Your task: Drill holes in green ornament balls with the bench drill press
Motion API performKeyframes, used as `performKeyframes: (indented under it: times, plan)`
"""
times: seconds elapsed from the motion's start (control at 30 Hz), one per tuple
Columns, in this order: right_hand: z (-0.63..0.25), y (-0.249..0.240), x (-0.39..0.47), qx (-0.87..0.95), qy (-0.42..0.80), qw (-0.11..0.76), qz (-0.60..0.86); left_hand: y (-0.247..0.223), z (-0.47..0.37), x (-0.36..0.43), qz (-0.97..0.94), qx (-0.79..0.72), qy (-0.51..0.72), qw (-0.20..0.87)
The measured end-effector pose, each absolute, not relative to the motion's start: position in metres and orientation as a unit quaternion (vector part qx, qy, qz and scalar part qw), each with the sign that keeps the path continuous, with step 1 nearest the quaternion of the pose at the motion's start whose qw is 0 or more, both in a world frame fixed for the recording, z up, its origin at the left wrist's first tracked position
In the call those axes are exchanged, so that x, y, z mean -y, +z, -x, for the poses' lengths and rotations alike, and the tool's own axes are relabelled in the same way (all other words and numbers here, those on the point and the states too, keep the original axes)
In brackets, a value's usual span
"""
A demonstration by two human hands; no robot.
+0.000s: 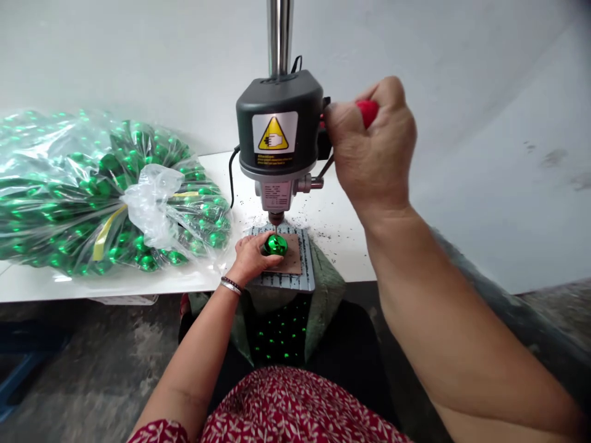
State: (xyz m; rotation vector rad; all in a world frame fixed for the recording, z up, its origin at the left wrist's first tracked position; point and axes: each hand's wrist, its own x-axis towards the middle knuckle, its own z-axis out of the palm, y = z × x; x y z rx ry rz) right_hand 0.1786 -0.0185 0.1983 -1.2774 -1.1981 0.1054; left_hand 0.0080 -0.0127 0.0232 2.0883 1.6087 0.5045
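A shiny green ball [276,245] rests on a brown board [292,258] on the metal base [307,280] of a bench drill press [279,129]. My left hand [252,256] grips it from the left, thumb and fingers around its side. Directly above, the thin drill bit [276,229] meets the top of the ball; whether it has entered I cannot tell. My right hand [376,144] is closed around the red handle [368,113] at the right of the drill head.
A big clear plastic bag [154,191] full of green balls lies left on the white table [212,283]. Dark shavings dot the tabletop around the base. Below the front edge, an open green sack [325,298] holds more green balls. A wall stands behind.
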Motion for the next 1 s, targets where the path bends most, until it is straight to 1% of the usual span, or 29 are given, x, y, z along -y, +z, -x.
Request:
performKeyframes:
  times: [0.2, 0.33, 0.43, 0.53, 0.77, 1.0]
  plan:
    - [-0.178, 0.177, 0.049, 0.555, -0.028, 0.631, 0.542, 0.021, -0.007, 0.012, -0.752, -0.581, 0.202, 0.237]
    - [-0.180, 0.164, 0.065, 0.575, -0.070, 0.593, 0.559, 0.021, -0.008, 0.012, -0.750, -0.590, 0.192, 0.229]
    - [-0.181, 0.161, 0.070, 0.588, -0.072, 0.556, 0.583, 0.021, -0.008, 0.012, -0.754, -0.589, 0.186, 0.222]
    - [-0.180, 0.159, 0.073, 0.590, -0.074, 0.539, 0.597, 0.019, -0.008, 0.012, -0.757, -0.586, 0.189, 0.219]
    - [-0.175, 0.146, 0.075, 0.581, -0.115, 0.547, 0.592, 0.013, -0.006, 0.011, -0.760, -0.574, 0.198, 0.232]
    - [-0.174, 0.128, 0.073, 0.562, -0.130, 0.571, 0.584, 0.009, -0.004, 0.010, -0.759, -0.569, 0.204, 0.243]
